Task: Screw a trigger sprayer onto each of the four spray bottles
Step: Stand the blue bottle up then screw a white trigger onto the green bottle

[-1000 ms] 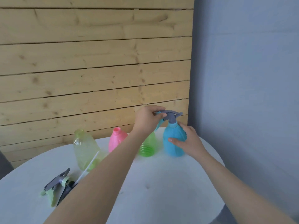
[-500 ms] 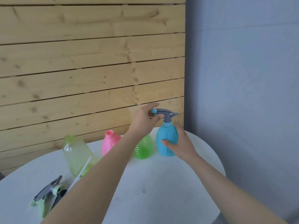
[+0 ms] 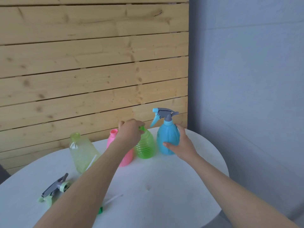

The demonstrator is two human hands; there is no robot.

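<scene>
A blue bottle (image 3: 167, 137) stands at the table's far right with a grey and blue trigger sprayer (image 3: 162, 113) on its neck. My right hand (image 3: 182, 145) wraps its right side. My left hand (image 3: 130, 131) closes around the neck of the ribbed green bottle (image 3: 145, 147) just left of it. Behind my left forearm stands a pink bottle (image 3: 113, 137) with an open neck. Further left stands a pale yellow-green bottle (image 3: 81, 151), also open. A grey and pale green sprayer (image 3: 55, 189) lies at the near left. A green sprayer piece (image 3: 100, 210) with a white tube shows under my left arm.
The round white table (image 3: 164, 186) ends close behind the bottles and at the right. A wooden plank wall (image 3: 92, 63) rises behind it, and a grey wall (image 3: 246, 79) stands on the right.
My left hand has left the blue bottle's sprayer and dropped to the green bottle's neck. My right hand stays on the blue bottle.
</scene>
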